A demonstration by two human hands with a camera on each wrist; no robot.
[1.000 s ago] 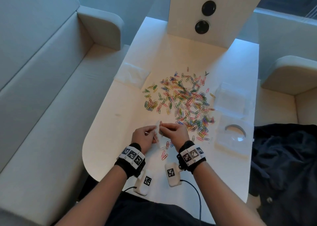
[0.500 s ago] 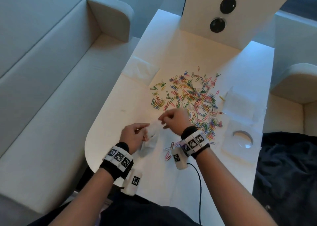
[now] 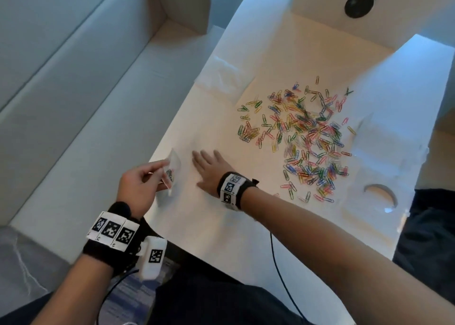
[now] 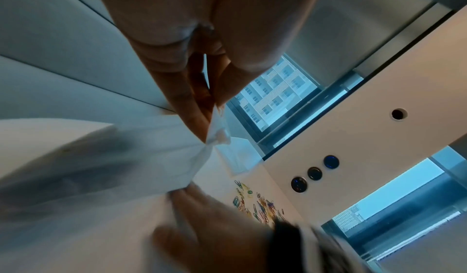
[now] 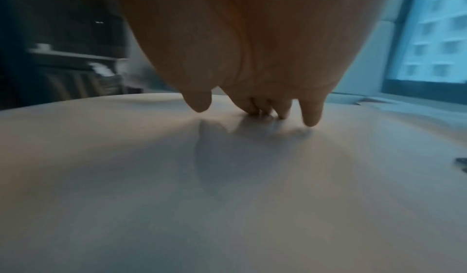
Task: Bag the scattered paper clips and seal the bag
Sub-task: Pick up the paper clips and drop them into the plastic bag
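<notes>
At the near left edge of the table (image 3: 216, 226), you are pinching a small clear bag (image 3: 173, 170) with your left hand (image 3: 138, 186), thumb and fingers (image 4: 192, 105) closing on its upper edge. The bag is hanging off the table surface with a few clips showing inside near its bottom. Your right hand (image 3: 209, 169) is lying palm down just at 3 o'clock of the bag, fingers (image 5: 312, 109) straight and spread, tips touching the table, holding nothing. The scattered paper clips (image 3: 305, 137) are lying in a wide many-coloured patch at about 2 o'clock from that hand, well apart from the bag. A flat clear sheet (image 3: 222, 78) is lying at 10 o'clock of the patch, and a clear plastic piece with a curved cut-out (image 3: 380, 196) is sitting at its 4 o'clock.
</notes>
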